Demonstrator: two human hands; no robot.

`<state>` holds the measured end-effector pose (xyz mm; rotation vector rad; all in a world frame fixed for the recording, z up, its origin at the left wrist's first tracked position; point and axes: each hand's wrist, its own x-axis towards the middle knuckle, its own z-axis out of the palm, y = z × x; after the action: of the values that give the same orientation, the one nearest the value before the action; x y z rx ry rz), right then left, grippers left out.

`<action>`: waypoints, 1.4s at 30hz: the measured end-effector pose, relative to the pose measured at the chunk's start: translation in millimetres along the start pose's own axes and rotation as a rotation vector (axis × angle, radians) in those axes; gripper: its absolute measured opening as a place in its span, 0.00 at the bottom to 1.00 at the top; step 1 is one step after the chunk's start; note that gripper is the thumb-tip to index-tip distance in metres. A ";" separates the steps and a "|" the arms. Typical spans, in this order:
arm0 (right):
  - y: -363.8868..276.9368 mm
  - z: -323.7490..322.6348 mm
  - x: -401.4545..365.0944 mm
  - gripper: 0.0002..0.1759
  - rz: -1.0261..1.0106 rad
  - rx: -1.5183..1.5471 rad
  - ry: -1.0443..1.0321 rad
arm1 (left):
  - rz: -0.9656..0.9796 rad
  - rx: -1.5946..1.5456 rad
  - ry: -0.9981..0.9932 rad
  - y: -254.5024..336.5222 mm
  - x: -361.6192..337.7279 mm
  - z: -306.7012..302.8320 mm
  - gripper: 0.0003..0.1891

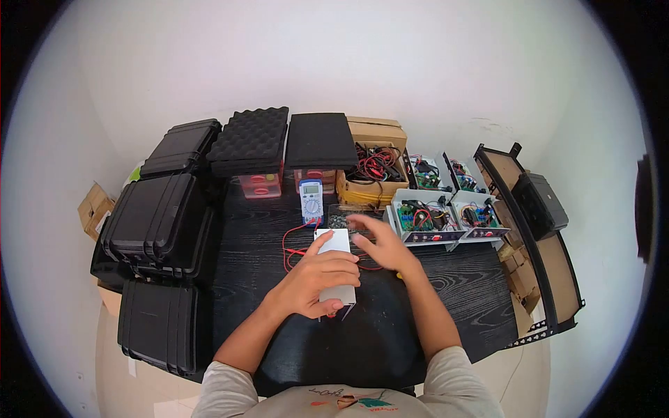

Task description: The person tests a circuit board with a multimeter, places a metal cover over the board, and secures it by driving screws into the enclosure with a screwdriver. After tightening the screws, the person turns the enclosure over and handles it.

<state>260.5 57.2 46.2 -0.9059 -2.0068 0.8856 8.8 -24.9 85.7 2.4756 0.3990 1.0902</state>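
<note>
A white, box-shaped metal case [336, 241] stands in front of me on the black table. Across its top and near side lies my left hand [315, 282], fingers wrapped over it and thumb at the near end. My right hand [383, 245] hovers at the case's far right corner, thumb and fingers apart, with nothing visible between them. Just beyond it is a clear tray of small dark parts [339, 219], probably screws, partly hidden by the fingers. A blue and white digital multimeter [311, 201] lies behind the case, its red test leads [287, 240] looping beside it.
Several open housings with circuit boards [423, 217] stand at the right back. A yellow container of cables [376, 171] sits behind the multimeter. Black foam sheets [322, 139] rest on red drawers [261, 185]. Black hard cases [150, 216] are stacked left; a metal-framed shelf [533, 237] is right.
</note>
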 end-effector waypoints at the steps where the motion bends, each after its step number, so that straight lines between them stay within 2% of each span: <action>1: 4.6 0.1 12.0 0.28 0.015 -0.206 0.072 | -0.010 0.006 0.000 -0.4 -0.1 1.8 0.21; 4: 26.9 0.7 47.3 0.17 0.149 -0.584 0.023 | -0.024 0.028 -0.013 -0.4 -0.1 3.5 0.19; 10: 94.5 33.4 93.3 0.12 0.165 -1.205 -0.194 | 0.004 0.023 -0.003 -2.9 -0.4 2.6 0.18; 13: 96.9 38.2 100.2 0.11 0.170 -1.190 -0.252 | 0.015 0.032 0.008 -2.4 0.0 3.6 0.18; 16: 96.7 36.0 103.1 0.11 0.101 -0.998 -0.270 | 0.007 0.028 0.003 -1.5 0.2 3.3 0.18; 22: 106.5 39.8 109.4 0.11 0.121 -0.946 -0.307 | 0.025 0.046 0.004 -2.2 0.0 3.9 0.19; 25: 115.9 44.0 111.4 0.12 0.193 -0.982 -0.253 | 0.024 0.061 -0.019 -3.7 -0.4 4.2 0.19; 31: 102.3 33.7 109.7 0.09 0.212 -0.762 -0.355 | 0.029 0.055 -0.012 -4.8 -0.9 5.8 0.20; 34: 103.6 32.8 110.2 0.13 0.210 -0.704 -0.332 | 0.022 0.058 -0.022 -3.9 -0.6 5.4 0.21; 37: 96.4 23.0 104.9 0.13 0.130 -0.500 -0.186 | 0.035 0.047 -0.004 -4.6 -1.2 5.9 0.22; 40: 72.7 13.5 86.2 0.07 0.011 0.121 0.063 | 0.049 0.072 -0.018 -5.5 -1.4 4.4 0.26; 42: 34.2 5.3 67.1 0.06 -0.058 0.276 0.149 | 0.038 0.071 -0.031 -3.6 -1.0 1.9 0.28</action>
<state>234.7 127.8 39.0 -0.7326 -1.7245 1.0026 9.2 -22.7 82.2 2.5690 0.3896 1.0685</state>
